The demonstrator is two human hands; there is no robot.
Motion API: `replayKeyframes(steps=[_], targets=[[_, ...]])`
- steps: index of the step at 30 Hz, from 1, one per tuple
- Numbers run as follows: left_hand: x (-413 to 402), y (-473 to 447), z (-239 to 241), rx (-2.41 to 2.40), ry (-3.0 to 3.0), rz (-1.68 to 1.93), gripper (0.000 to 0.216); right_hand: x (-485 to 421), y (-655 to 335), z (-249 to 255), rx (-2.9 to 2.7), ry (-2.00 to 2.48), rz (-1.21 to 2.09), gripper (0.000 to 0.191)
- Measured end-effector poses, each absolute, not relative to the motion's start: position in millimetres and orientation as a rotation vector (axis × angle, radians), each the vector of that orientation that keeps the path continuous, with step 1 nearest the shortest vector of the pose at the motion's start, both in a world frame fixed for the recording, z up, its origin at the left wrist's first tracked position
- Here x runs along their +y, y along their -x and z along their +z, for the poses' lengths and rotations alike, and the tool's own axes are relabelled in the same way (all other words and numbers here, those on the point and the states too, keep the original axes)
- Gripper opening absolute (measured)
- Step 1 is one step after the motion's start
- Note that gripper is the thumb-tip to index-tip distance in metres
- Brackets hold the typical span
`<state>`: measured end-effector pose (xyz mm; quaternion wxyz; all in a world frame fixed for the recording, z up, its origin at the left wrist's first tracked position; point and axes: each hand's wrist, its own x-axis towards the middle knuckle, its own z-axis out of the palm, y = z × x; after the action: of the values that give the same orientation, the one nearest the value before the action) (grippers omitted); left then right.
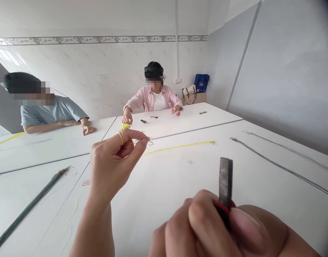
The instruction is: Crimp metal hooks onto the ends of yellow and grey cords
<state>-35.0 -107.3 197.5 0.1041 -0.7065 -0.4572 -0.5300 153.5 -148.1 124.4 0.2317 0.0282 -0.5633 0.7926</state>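
My left hand (115, 160) is raised above the white table (164, 200), pinching a thin yellow thread (142, 142) between thumb and forefinger. More yellow thread is looped around the forefinger. My right hand (207, 228) is low in the view, closed around a small dark metal blade (225, 178) with a red grip (223, 207), which stands upright. Its lower part is hidden by my fingers. A longer yellow strand (180, 146) lies on the table beyond my left hand, not touching it.
Long grey wires (282, 167) lie at the right, and a dark green bundle of stems (27, 210) lies at the left. Across the table, a person in a pink shirt (153, 100) has hands on the tabletop near small tools. Another person in a grey-blue shirt (48, 112) sits at the left.
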Motion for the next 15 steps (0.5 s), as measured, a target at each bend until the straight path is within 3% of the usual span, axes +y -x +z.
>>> replayKeyframes(steps=[7, 15], targets=[[-110.1, 27.8, 196.8, -1.397, 2.232, -1.613, 0.011, -120.5, -122.2, 112.7, -1.104, -0.507, 2.206, 0.053], [-110.5, 18.0, 193.3, -1.474, 2.452, -1.673, 0.012, -99.2, -122.1, 102.2, -1.251, -0.583, 2.321, 0.052]])
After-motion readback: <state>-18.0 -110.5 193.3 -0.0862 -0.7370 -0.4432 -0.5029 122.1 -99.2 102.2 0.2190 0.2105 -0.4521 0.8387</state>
